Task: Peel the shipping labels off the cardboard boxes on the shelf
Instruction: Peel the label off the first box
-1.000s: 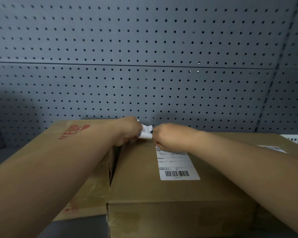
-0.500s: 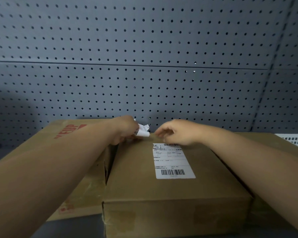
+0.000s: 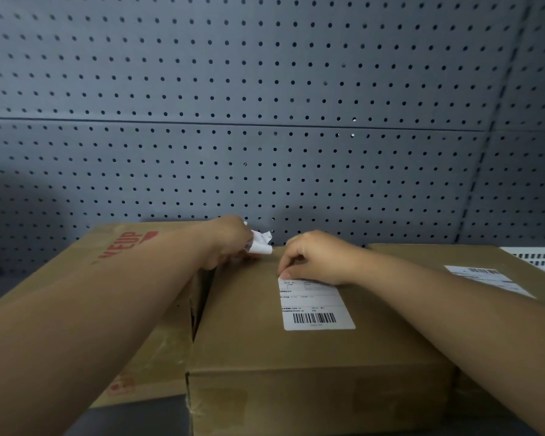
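Note:
A brown cardboard box (image 3: 252,350) sits in front of me with a white shipping label (image 3: 317,306) stuck flat on its top. My right hand (image 3: 315,258) rests at the label's far left corner, its curled fingertips picking at that edge. My left hand (image 3: 230,242) holds a crumpled white peeled label (image 3: 261,243) at the far edge of the box. A second box with red print (image 3: 117,247) lies to the left, mostly under my left forearm. A third box (image 3: 472,259) on the right carries another white label (image 3: 488,280).
A grey pegboard wall (image 3: 265,121) closes the shelf behind the boxes. A white perforated basket (image 3: 535,258) shows at the far right edge. A dark gap (image 3: 202,297) separates the left and middle boxes. The grey shelf surface (image 3: 132,416) shows in front.
My right hand let go of the crumpled paper and came down onto the far corner of the middle box's label. My left hand keeps the crumpled paper in about the same place.

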The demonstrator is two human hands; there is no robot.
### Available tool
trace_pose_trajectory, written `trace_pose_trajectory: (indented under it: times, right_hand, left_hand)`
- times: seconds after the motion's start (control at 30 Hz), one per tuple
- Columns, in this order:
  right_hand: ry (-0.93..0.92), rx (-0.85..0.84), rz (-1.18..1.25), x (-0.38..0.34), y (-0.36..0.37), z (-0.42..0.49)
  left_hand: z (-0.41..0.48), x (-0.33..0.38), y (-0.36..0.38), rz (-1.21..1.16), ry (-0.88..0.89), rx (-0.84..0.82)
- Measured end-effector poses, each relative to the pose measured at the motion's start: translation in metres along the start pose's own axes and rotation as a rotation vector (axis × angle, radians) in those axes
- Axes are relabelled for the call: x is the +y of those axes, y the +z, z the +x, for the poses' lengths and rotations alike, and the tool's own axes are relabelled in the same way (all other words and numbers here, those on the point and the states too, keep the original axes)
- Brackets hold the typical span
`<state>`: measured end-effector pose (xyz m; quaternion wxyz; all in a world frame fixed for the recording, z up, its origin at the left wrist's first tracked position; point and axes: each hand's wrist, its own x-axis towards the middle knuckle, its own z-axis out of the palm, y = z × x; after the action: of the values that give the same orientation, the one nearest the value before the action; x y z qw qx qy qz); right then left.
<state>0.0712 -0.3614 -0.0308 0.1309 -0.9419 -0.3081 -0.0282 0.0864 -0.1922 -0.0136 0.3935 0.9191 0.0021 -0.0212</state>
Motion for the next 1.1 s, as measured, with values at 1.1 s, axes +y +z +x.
trace_pose_trajectory:
  times: [1.1]
  right_hand:
    - [-0.243,-0.066,-0.419,-0.023,-0.006,-0.021]
  left_hand:
    - [0.001,0.001,0.0,0.093,-0.019,0.013]
